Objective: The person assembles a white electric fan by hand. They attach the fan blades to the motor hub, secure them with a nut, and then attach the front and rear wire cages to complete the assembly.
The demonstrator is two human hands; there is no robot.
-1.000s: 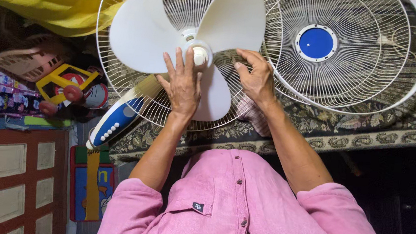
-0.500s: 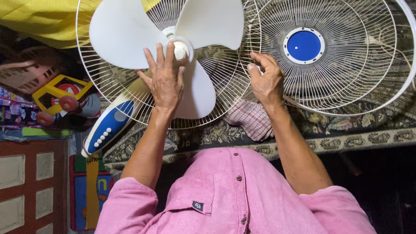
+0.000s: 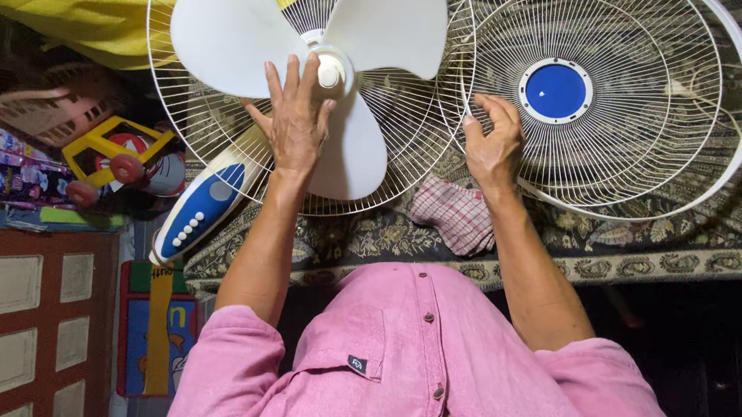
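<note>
- Here the left hand (image 3: 293, 127) lies flat, fingers spread, on the lower white blade (image 3: 353, 159), its fingertips at the round hub cap (image 3: 331, 71); it clamps nothing.
- The hub cap sits at the middle of the rear wire guard (image 3: 217, 148), just beyond the left fingertips; the left hand is the nearer one.
- Right of the hub cap, the right hand (image 3: 492, 147) rests with loosely curled fingers on the loose front guard (image 3: 644, 98), which overlaps the rear guard's edge.
- Below the hub cap lie a checked cloth (image 3: 452, 213) and the blue control panel (image 3: 201, 213).
</note>
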